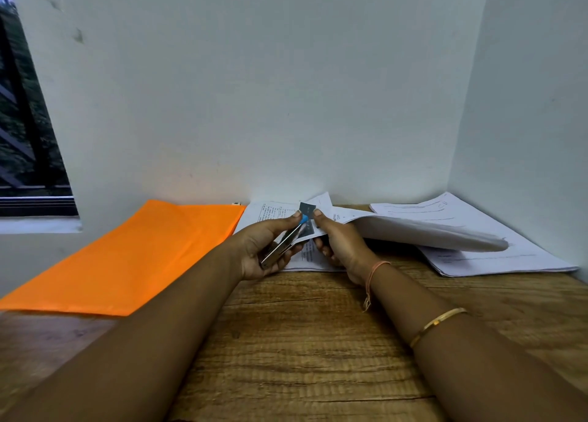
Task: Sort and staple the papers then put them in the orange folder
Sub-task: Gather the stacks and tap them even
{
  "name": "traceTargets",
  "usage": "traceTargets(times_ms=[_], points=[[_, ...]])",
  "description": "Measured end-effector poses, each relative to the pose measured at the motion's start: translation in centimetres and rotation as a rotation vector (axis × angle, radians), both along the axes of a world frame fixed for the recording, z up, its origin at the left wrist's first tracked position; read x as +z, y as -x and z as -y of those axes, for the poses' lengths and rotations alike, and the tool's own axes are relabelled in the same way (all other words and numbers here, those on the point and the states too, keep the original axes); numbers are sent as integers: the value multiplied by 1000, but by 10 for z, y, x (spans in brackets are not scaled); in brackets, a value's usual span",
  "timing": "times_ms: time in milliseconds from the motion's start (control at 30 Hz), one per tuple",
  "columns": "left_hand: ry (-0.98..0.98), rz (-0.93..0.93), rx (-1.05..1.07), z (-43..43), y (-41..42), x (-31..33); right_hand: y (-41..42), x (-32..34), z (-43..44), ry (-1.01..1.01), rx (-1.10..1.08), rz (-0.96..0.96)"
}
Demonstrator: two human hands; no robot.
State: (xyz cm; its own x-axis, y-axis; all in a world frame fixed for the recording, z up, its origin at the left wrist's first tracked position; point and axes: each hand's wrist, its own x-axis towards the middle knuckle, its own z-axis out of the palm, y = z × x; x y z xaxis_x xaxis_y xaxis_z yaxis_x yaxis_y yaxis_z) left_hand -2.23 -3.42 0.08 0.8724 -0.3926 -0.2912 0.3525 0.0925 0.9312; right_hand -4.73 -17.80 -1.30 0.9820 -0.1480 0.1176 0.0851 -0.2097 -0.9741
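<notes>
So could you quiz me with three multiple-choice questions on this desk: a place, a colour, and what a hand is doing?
1. The orange folder lies: A) right of the stapler B) left of the stapler C) on top of it.
2. The stapler's tip is: A) red B) green C) blue.
3. The left hand: A) grips the stapler B) lies flat, empty C) lifts the folder.
Answers: 1 B, it lies on the table at the person's left; 2 C, a blue cap shows by the papers; 3 A, fingers curl round it.
</notes>
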Motion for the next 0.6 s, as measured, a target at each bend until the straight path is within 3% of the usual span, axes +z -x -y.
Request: traceTargets(times_ms=[600], points=[[-87, 118, 134, 9, 0, 7, 6, 7, -3, -87, 15, -6]])
